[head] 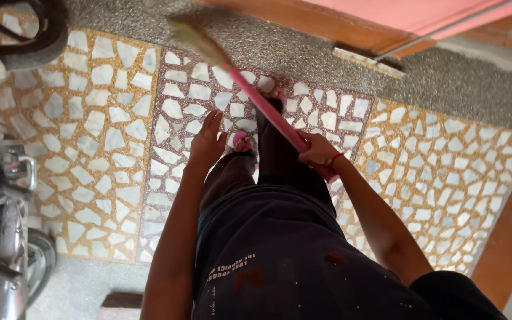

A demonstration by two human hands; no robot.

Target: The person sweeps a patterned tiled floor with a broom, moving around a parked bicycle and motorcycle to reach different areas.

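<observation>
While the right hand (317, 149) gripped the light, stiff pink broom (268, 109) low on its handle, the left hand (207, 142) hung open-fingered.

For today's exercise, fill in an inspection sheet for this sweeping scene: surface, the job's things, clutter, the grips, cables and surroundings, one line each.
Surface: mosaic stone floor of pale chips in tan grout, with a grey speckled border.
Job's things: broom with pink handle, bristles blurred at the far end, toward the wall.
Clutter: nothing seen on the mosaic.
Grips: right hand closed round the broom handle; left hand open, fingers spread, holding nothing.
Cables: nothing seen.
Surroundings: motorcycle parked at the left; wooden door frame at right; pink wall with wooden base at top; pink sandals on the feet.
</observation>
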